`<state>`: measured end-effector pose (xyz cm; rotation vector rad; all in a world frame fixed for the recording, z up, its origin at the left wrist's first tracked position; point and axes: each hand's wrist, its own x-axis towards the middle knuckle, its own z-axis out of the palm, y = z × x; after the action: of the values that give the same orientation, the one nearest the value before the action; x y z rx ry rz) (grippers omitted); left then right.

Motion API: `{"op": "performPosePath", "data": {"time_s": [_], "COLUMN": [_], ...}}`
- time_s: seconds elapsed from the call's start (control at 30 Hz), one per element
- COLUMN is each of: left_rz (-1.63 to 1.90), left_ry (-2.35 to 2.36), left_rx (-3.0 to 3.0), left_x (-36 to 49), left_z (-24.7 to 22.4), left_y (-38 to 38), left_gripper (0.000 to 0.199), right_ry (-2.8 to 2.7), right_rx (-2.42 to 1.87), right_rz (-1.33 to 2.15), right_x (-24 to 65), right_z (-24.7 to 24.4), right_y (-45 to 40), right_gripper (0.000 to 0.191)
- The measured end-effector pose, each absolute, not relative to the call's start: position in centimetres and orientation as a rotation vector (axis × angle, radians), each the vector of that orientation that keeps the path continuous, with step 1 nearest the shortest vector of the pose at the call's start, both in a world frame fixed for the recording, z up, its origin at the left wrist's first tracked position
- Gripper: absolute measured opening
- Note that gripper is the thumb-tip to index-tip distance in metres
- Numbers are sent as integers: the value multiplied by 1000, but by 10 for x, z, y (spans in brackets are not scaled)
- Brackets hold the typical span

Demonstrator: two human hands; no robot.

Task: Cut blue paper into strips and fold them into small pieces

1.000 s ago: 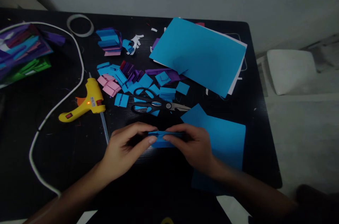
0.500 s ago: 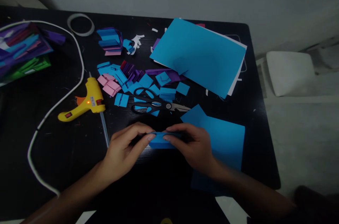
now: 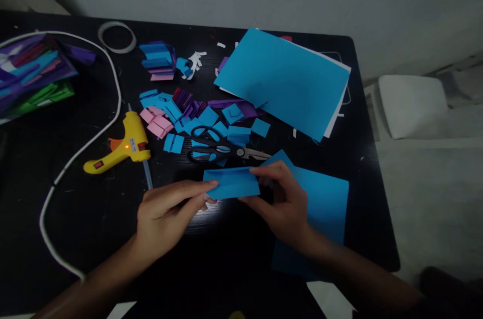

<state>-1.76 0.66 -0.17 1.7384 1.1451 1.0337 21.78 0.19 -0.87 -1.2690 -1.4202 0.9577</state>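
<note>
A small blue paper strip [image 3: 234,184] with a crease along its length is held between my two hands, above the dark table's near side. My left hand [image 3: 169,213] pinches its left end between thumb and fingers. At the other end, my right hand [image 3: 283,201] grips the strip's right edge, fingers on top and thumb below. Just beyond the strip lie black-handled scissors [image 3: 226,150], blades pointing right. Under my right hand and forearm rests a larger blue sheet [image 3: 324,203], partly covered.
A yellow glue gun [image 3: 130,145] with its light lit lies at left, inside a curving white cable [image 3: 68,158]. Folded paper pieces [image 3: 162,107] are heaped mid-table. Blue sheets [image 3: 287,77] lie behind, a tape roll [image 3: 116,37] and a bundle of coloured paper [image 3: 33,72] far left.
The strip has tilted up and opened out, showing more of its face. Both hands have shifted their grip toward its ends, the left turning flatter.
</note>
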Motion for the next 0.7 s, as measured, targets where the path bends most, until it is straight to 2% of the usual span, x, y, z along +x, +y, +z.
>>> {"op": "performPosePath", "data": {"time_s": [0.17,0.27,0.37,0.7], "left_rz": [1039,1024,1016,979], "left_ry": [1174,1186,1206,1212], "left_rx": [1669,1660,1625,1658], "left_x": [-16,-16,-16,-15], "left_z": [1,2,2,0], "left_y": [11,11,9,10], "left_gripper": [30,25,21,29], "right_ry": [-1412,-1460,-1470,-1336], "right_rx": [-1144,-1127,-1178,-1175], "right_rz": [1251,1271,1255,1403], "right_x": [217,217,219,217], "right_z": [-7,-7,-9,-13], "right_y": [-2,-3,-2,-2], "right_gripper": [44,35,35,25]}}
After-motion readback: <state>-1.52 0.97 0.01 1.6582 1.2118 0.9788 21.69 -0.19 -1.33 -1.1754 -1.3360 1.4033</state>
